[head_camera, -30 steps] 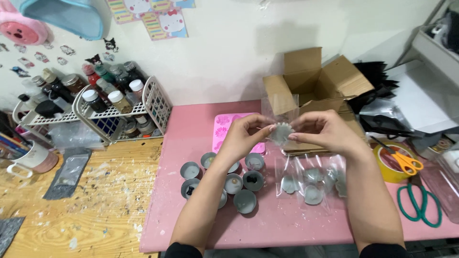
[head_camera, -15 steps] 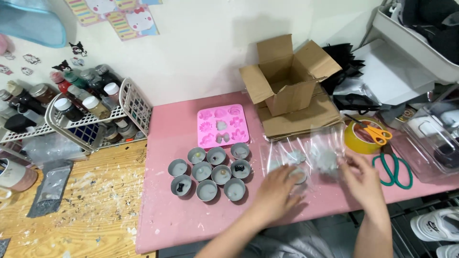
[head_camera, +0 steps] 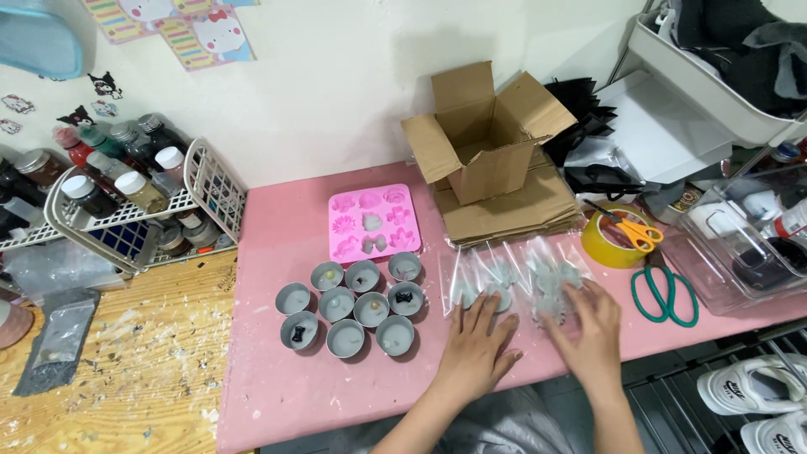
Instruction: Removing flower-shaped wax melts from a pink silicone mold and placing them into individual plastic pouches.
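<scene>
My left hand (head_camera: pixel 476 348) lies flat, fingers spread, on the pink mat (head_camera: pixel 277 387), its fingertips touching clear plastic bags (head_camera: pixel 483 273) that hold pale grey wax shapes. My right hand (head_camera: pixel 588 328) rests open on another clear bag (head_camera: pixel 551 282) with a star-like grey piece inside. Left of my hands stand several small metal cups (head_camera: pixel 353 307) filled with grey wax, grouped in rows. A pink silicone mould (head_camera: pixel 372 221) lies behind the cups.
An open cardboard box (head_camera: pixel 483 139) sits on flattened cardboard at the back. A yellow tape roll (head_camera: pixel 607 244) with orange scissors (head_camera: pixel 635 229) and green scissors (head_camera: pixel 664 290) lie to the right. A white wire basket (head_camera: pixel 139 210) of bottles stands at left.
A second ago both hands held a small grey piece up near the box. They have since come down onto the bags on the mat, and the view has shifted left.
</scene>
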